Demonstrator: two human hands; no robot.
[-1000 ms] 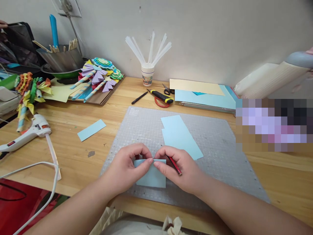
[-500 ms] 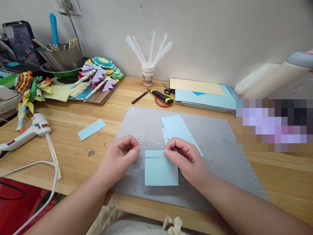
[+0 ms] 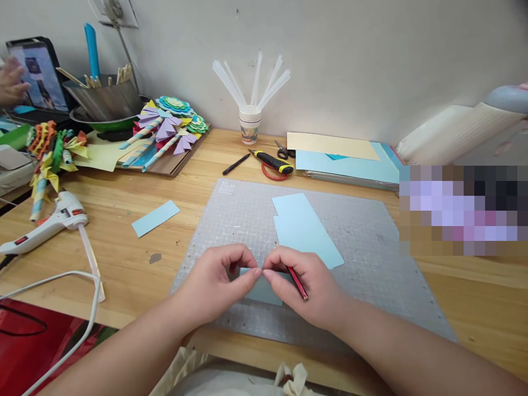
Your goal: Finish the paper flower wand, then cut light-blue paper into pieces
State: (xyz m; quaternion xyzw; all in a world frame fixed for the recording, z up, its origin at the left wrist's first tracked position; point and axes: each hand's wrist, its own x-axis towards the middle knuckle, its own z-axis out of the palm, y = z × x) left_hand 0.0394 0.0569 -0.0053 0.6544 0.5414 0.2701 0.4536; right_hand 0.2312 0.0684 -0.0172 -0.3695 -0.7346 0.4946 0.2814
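Observation:
My left hand (image 3: 218, 283) and my right hand (image 3: 315, 286) meet above the near part of the grey cutting mat (image 3: 363, 291). Between thumb and forefinger, each pinches the upper edge of a light blue piece of paper (image 3: 266, 294), whose sides the hands partly hide. A red and black pencil (image 3: 297, 283) is tucked in my right hand, pointing away from the fingertips' pinch. Just beyond my right hand, a larger notched light blue sheet (image 3: 307, 231) lies flat on the mat. A small light blue strip (image 3: 155, 218) rests on the wooden table, left of the mat.
A white glue gun (image 3: 61, 217) with its cord lies at left, near paper flowers (image 3: 169, 124). Behind the mat are a black pen (image 3: 236, 164), a yellow-black cutter (image 3: 272, 162), scissors (image 3: 284, 149) and a paper cup (image 3: 249, 126) of white sticks. Another person's hand (image 3: 12, 82) shows far left.
My left hand has moved right onto the paper's edge, and my right hand has shifted slightly left and nearer. The paper has tilted. Another person's hand has appeared before the now brighter screen.

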